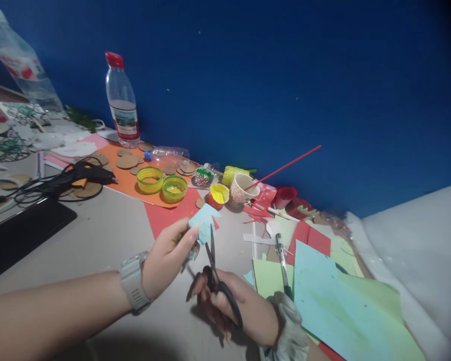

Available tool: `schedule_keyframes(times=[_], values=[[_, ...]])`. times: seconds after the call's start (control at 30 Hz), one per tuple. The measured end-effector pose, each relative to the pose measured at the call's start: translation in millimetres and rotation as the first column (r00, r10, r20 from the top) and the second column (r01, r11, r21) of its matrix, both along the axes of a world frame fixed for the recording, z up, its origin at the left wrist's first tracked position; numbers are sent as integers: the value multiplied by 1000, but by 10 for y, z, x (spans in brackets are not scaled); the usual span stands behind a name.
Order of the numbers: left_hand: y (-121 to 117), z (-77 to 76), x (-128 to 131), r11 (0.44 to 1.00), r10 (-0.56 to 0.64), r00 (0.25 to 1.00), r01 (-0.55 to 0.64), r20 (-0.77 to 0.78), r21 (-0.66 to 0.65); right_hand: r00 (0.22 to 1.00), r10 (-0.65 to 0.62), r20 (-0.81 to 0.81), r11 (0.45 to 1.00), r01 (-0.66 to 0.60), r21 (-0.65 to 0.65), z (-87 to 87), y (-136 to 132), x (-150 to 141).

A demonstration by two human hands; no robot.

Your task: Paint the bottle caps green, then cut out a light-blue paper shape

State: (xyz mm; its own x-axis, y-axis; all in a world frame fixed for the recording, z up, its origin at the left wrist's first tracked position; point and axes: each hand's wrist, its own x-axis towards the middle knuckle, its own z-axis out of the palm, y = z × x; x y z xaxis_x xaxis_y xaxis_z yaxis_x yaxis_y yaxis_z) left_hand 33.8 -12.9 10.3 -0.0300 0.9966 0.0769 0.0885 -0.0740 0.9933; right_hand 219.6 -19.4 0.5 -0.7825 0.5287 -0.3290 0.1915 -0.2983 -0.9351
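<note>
My left hand point(171, 255), with a grey watch at the wrist, pinches a small piece of light blue paper point(203, 220) between thumb and fingers. The paper has an angular, partly cut outline. In my right hand point(229, 301) are black-handled scissors point(233, 306), fingers through the loops. Their blades are slightly apart and point up at the lower right edge of the paper; whether they touch it I cannot tell. My left fingers are partly hidden behind the paper, where something small and yellowish shows.
Two yellow-green bowls point(149, 180), a cup point(244, 189) holding a red stick point(285, 166) and a red-capped bottle point(123, 110) stand near the blue wall. A glue gun point(93, 174) and phone point(30, 235) lie left. Blue paper point(334, 296) and a pen point(282, 260) lie right.
</note>
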Motion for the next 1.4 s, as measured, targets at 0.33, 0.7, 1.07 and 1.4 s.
schedule_keyframes(times=[0.33, 0.7, 1.07, 1.4], values=[[-48, 34, 1, 979, -197, 980, 198, -30, 54, 998, -20, -64, 999, 22, 29, -38, -4, -1], [-39, 25, 9, 978, -188, 981, 192, -58, 80, 997, -14, -78, 1000, 15, 15, -22, 0, -6], [-52, 36, 10, 972, -214, 975, 218, -55, 84, 998, -13, -68, 1000, 14, 18, -9, 4, 3], [-34, 36, 14, 970, -209, 977, 214, -51, 120, 997, -49, -65, 999, 50, 9, -25, -18, 9]])
